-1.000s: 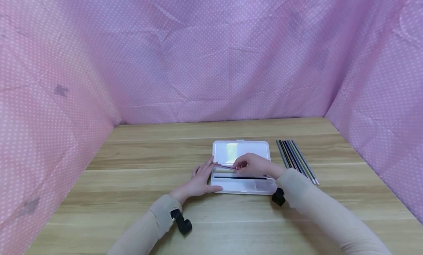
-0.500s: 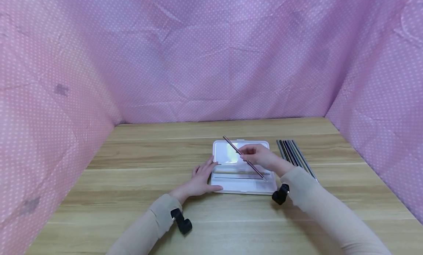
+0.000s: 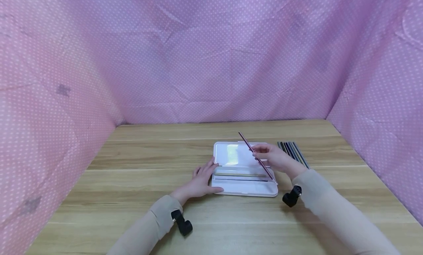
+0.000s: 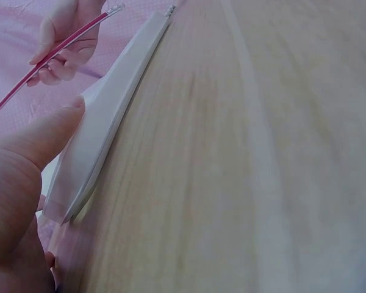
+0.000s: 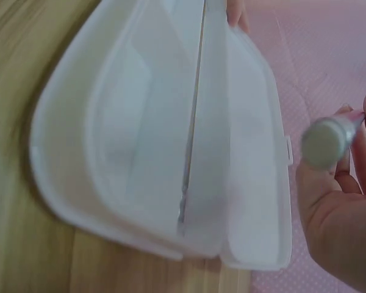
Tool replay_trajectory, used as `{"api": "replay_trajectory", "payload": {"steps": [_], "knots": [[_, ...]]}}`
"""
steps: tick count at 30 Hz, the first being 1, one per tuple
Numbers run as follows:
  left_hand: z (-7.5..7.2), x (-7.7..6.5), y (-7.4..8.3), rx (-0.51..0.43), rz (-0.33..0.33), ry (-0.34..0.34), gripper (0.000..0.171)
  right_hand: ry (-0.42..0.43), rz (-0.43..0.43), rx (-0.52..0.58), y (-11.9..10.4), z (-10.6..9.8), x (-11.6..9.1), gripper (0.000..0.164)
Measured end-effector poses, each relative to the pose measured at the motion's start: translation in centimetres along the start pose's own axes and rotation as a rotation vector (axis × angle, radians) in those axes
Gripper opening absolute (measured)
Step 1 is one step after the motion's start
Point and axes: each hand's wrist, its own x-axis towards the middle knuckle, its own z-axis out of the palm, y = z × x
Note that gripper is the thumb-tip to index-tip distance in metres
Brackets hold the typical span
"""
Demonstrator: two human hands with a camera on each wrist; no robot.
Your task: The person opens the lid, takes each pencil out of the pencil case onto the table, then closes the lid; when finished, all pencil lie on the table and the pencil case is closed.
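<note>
A white pencil case [image 3: 238, 189] lies unfolded on the table, its lid [image 3: 224, 152] tipped back behind the tray. My left hand [image 3: 197, 182] rests against the case's left end, fingers spread, with the thumb [image 4: 52, 131] along its edge. Inside the tray are a gold pencil [image 3: 239, 174] and a thin dark pencil [image 3: 246, 180]. Held between the thumb and fingers of my right hand [image 3: 274, 158] is a red pencil [image 4: 61, 47], slanting above the case's right side. Its eraser end [image 5: 324, 144] faces the right wrist camera, low and near.
Several dark and grey-blue pencils [image 3: 294, 152] lie side by side on the wooden table [image 3: 158, 145], right of the case and partly behind the right forearm. A pink dotted cloth [image 3: 211, 64] hangs around the back and sides. Each wrist carries a black camera [image 3: 292, 196].
My right hand has lifted the red pencil out of the case and carried it up and to the right, turning it to a steeper slant. The left hand stays in place.
</note>
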Motion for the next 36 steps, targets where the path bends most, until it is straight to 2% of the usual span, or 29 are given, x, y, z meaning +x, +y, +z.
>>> {"api": "replay_trajectory", "payload": {"steps": [8,15,20,23,26,32,36], "knots": [[0.1,0.0,-0.1,0.003,0.003,0.009,0.086,0.031,-0.035,-0.042,0.9,-2.1,-0.9,0.041],[0.2,0.1,-0.2,0.020,0.002,0.007,0.087,0.035,-0.051,0.005,1.8,-4.0,-1.6,0.021],[0.2,0.0,-0.2,0.015,0.001,0.009,0.088,0.056,-0.041,-0.023,2.3,-5.3,-2.1,0.019],[0.2,0.0,-0.2,0.011,0.002,0.011,0.088,0.069,-0.035,-0.016,2.7,-6.2,-2.3,0.012],[0.3,0.0,-0.2,0.010,0.003,0.015,0.088,0.081,-0.036,-0.002,3.1,-7.1,-2.6,0.016],[0.3,0.2,-0.3,0.015,0.004,0.017,0.087,0.150,-0.016,-0.034,3.7,-8.9,-3.2,0.008],[0.3,0.2,-0.4,0.010,0.000,0.014,0.087,0.207,0.001,-0.090,4.0,-9.7,-3.4,0.019]]}}
